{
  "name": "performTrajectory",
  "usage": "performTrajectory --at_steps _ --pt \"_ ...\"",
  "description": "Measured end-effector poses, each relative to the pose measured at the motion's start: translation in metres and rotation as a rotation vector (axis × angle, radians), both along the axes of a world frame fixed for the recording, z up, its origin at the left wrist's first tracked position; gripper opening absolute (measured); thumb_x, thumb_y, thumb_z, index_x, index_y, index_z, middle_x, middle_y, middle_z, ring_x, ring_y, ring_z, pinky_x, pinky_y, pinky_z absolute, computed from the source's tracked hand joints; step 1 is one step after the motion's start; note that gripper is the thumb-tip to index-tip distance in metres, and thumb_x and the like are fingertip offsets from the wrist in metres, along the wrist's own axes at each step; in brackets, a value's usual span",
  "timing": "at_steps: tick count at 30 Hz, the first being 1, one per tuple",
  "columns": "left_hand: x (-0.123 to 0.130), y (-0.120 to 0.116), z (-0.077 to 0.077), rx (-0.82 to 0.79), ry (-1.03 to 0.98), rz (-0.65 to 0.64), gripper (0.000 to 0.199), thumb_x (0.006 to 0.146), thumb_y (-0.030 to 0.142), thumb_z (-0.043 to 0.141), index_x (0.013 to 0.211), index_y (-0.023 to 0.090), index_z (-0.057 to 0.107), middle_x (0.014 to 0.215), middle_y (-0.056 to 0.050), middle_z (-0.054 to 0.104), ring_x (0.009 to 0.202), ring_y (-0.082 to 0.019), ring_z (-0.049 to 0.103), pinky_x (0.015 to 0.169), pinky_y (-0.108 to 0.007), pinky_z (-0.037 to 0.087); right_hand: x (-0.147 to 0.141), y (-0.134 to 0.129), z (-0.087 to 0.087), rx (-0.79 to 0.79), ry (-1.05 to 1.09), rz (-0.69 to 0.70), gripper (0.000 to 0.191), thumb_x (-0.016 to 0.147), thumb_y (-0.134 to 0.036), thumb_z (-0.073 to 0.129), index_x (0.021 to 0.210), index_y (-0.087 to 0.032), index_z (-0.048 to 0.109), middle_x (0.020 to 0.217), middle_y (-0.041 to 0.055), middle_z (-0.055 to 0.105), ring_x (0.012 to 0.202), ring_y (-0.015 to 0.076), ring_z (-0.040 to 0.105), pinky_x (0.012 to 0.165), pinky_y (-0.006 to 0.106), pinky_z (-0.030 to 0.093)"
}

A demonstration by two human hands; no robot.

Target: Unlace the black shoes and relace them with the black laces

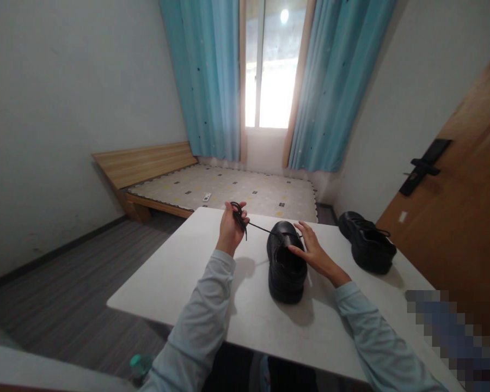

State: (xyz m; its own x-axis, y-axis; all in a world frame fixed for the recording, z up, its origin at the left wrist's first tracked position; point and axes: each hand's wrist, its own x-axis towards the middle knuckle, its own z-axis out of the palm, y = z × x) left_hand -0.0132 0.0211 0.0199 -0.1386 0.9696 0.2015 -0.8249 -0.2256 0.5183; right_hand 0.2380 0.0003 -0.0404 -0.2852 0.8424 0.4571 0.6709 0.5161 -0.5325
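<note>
A black shoe (pixel 286 277) stands upright on the white table in front of me, its toe pointing away and its opening facing me. To the left of it, my left hand (pixel 231 224) is raised above the table and closed on a bunched black shoelace (pixel 239 215). One strand of that lace runs taut from the hand to the front of the shoe. My right hand (pixel 310 250) rests against the shoe's right side, its thumb on the tongue area and its fingers spread along the upper. A short bit of lace shows near those fingertips.
A second black shoe (pixel 369 242), laced, stands at the white table's (pixel 163 272) right edge. Beyond the table is a bed (pixel 228 182) with a small white object (pixel 206 197) on it. A wooden door (pixel 453 185) is at right. A green-capped bottle (pixel 136 362) stands low at left.
</note>
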Motion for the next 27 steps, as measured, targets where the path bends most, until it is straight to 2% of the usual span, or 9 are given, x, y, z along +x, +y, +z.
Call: performTrajectory --at_steps 5,13,25,27 --pt "-0.005 0.001 0.002 0.018 -0.029 0.082 0.037 0.084 0.049 0.053 0.067 0.017 0.044 0.071 0.002 0.059 0.044 -0.003 0.041 0.042 -0.017 0.033 0.001 0.001 0.000 0.011 -0.010 -0.003 0.075 0.077 -0.061 0.051 0.137 -0.022 0.031 0.145 0.0138 0.030 0.136 0.0294 0.026 0.113 0.050 0.020" --pt "-0.011 0.003 0.002 0.057 -0.045 0.209 0.037 0.085 0.048 0.052 0.066 0.017 0.044 0.069 0.001 0.057 0.044 -0.004 0.042 0.043 -0.018 0.034 -0.002 -0.003 0.006 -0.087 0.016 0.013 0.074 0.078 -0.060 0.051 0.137 -0.020 0.032 0.140 0.0142 0.041 0.130 0.0284 0.037 0.110 0.048 0.027" --pt "-0.016 0.003 0.004 0.089 0.082 0.406 0.036 0.086 0.049 0.050 0.068 0.018 0.045 0.066 0.003 0.054 0.044 -0.003 0.042 0.044 -0.016 0.033 -0.002 -0.005 0.009 -0.097 0.030 0.031 0.072 0.078 -0.057 0.053 0.137 -0.021 0.034 0.136 0.0135 0.046 0.127 0.0293 0.041 0.108 0.049 0.029" --pt "-0.017 0.004 0.003 0.086 0.128 0.471 0.036 0.086 0.048 0.049 0.069 0.017 0.045 0.067 0.003 0.054 0.045 -0.003 0.043 0.046 -0.016 0.034 -0.001 -0.004 0.008 -0.087 0.034 0.037 0.071 0.078 -0.057 0.053 0.137 -0.023 0.034 0.136 0.0128 0.047 0.127 0.0293 0.041 0.107 0.050 0.030"
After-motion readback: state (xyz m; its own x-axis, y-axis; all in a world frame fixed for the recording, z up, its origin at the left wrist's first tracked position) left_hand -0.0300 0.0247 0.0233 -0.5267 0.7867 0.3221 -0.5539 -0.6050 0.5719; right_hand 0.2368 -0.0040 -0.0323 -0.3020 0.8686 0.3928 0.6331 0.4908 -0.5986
